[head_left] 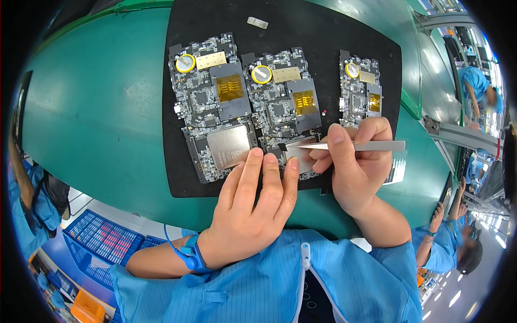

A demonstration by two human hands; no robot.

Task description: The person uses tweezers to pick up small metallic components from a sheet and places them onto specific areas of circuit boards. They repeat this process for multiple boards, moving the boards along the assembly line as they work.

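Note:
My right hand (355, 175) grips silver tweezers (383, 146) between thumb and fingers. Their points reach left to a small black piece (283, 147) at the upper left of a metal shield on the middle circuit board (277, 110). Whether the tips pinch that piece is too small to tell. Fingers extended and slightly apart, my left hand (247, 215) rests its fingertips along the lower edges of the middle board and the left circuit board (202, 98). Both boards carry a yellow-rimmed coin cell and amber tape. Behind my right hand lies a third circuit board (356, 102), its lower part hidden.
The boards lie on a black mat (323, 32) on a green table (97, 118). A small silvery strip (257, 22) is at the mat's far side. Blue crates (102, 242) stand below left. Co-workers in blue are at both sides, beyond the table.

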